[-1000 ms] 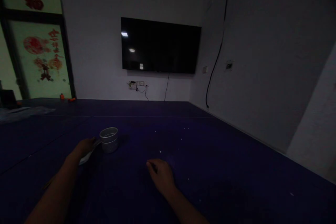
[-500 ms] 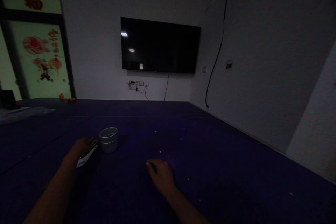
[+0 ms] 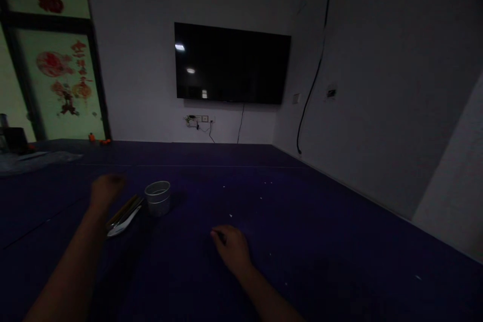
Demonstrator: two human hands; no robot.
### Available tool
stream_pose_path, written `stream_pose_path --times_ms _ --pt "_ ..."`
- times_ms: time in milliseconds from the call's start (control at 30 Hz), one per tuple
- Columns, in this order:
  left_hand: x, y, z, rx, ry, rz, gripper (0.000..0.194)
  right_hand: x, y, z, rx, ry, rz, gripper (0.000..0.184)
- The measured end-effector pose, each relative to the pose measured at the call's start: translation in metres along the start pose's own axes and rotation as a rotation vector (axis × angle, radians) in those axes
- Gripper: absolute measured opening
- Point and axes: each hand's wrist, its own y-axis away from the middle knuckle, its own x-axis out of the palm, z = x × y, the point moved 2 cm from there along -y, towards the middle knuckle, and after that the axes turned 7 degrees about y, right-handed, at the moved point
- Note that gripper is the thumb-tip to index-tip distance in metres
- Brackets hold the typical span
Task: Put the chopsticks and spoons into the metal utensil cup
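My left hand [image 3: 106,191] is up over the table, just beyond a small bundle of utensils. Motion smears its fingers, and I see nothing held in it. The bundle has a white spoon [image 3: 124,223] at the near side and thin brown sticks that look like chopsticks [image 3: 123,211] beside it. Right of them, a grey metal cup [image 3: 158,200] with small holes low in its wall stands upright. My right hand [image 3: 233,249] rests on the table with its fingers curled in toward the thumb, and no object shows in it.
The dark blue tabletop [image 3: 196,271] carries several small white scraps [image 3: 231,215]. At the far left lie clear plastic wrap [image 3: 45,161], a dark box [image 3: 15,138] and small orange items [image 3: 105,141]. A television [image 3: 232,63] and a hanging cable [image 3: 313,80] are on the walls.
My left hand has lifted off the utensils and moved up and slightly left, leaving them lying beside the cup. My right hand stays put. The view has shifted slightly.
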Motion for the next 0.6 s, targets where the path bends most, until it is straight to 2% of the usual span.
stream_pose_path --times_ms 67,133,167,200,233,333,367,433,500,600 --pt "-0.018 0.016 -0.013 -0.060 0.059 -0.193 0.060 -0.001 -0.001 -0.002 0.019 0.034 0.001 0.019" --pt "-0.027 0.043 -0.033 -0.105 0.340 -0.555 0.063 -0.003 -0.001 -0.004 0.037 0.078 0.001 0.018" --pt "-0.024 0.058 -0.046 -0.074 0.413 -0.627 0.063 -0.005 -0.002 -0.004 0.040 0.100 -0.002 0.018" --pt "-0.017 0.074 -0.059 -0.049 0.434 -0.639 0.062 -0.007 -0.002 -0.005 0.036 0.118 -0.007 0.019" --pt "-0.004 0.090 -0.074 0.035 0.429 -0.561 0.062 -0.009 -0.003 -0.004 0.027 0.131 -0.010 0.019" --pt "0.053 0.136 -0.112 0.416 0.311 -0.174 0.056 -0.015 -0.004 -0.003 -0.014 0.165 -0.004 0.021" --pt "0.072 0.148 -0.120 0.502 0.272 -0.069 0.055 -0.017 -0.005 -0.003 -0.026 0.179 -0.003 0.022" --pt "0.104 0.166 -0.129 0.582 0.211 0.092 0.053 -0.020 -0.005 -0.003 -0.033 0.216 -0.008 0.023" --pt "0.122 0.175 -0.131 0.635 0.167 0.194 0.050 -0.023 -0.005 -0.003 -0.025 0.262 -0.023 0.026" --pt "0.128 0.174 -0.127 0.663 0.155 0.255 0.048 -0.027 -0.006 -0.002 -0.010 0.355 -0.047 0.039"
